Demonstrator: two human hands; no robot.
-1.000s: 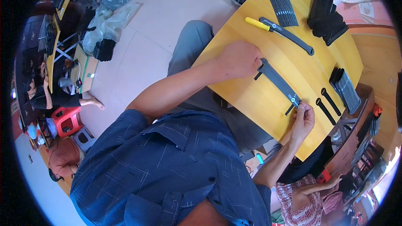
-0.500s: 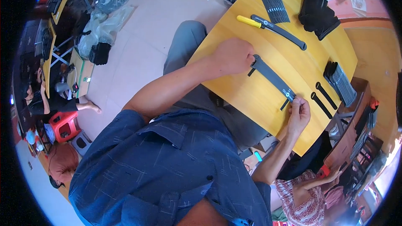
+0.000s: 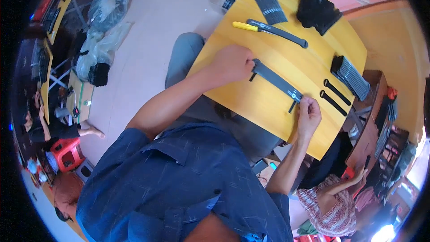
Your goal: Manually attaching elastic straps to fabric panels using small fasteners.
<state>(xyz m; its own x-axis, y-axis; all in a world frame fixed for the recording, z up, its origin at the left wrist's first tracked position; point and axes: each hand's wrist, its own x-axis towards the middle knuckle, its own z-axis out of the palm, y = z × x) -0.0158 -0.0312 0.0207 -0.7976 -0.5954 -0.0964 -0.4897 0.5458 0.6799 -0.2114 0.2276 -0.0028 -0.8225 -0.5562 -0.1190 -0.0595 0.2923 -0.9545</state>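
Note:
A long, flat dark grey strip (image 3: 275,79) with a white mark near one end stretches between my hands above the yellow table (image 3: 230,94). My left hand (image 3: 234,64) is closed in a fist at its upper-left end. At the lower-right end my right hand (image 3: 310,112) pinches the strip between thumb and fingers. Short black tabs poke out below it near both ends. Beyond it lies a similar dark strip (image 3: 286,36), with a yellow-handled tool (image 3: 245,26) against it. Two black straps with looped ends (image 3: 335,103) rest to the right of my right hand.
A fan of grey strips (image 3: 266,0) lies at the table's far side, beside a heap of black straps (image 3: 317,11). Another stack of strips (image 3: 354,78) sits near the right edge. A co-worker in a patterned top (image 3: 331,206) is at lower right; plastic bags (image 3: 112,2) lie on the floor at left.
The view has shifted, so the table and everything on it appear farther left. Both hands keep their hold on the strip, whose position between them looks much the same.

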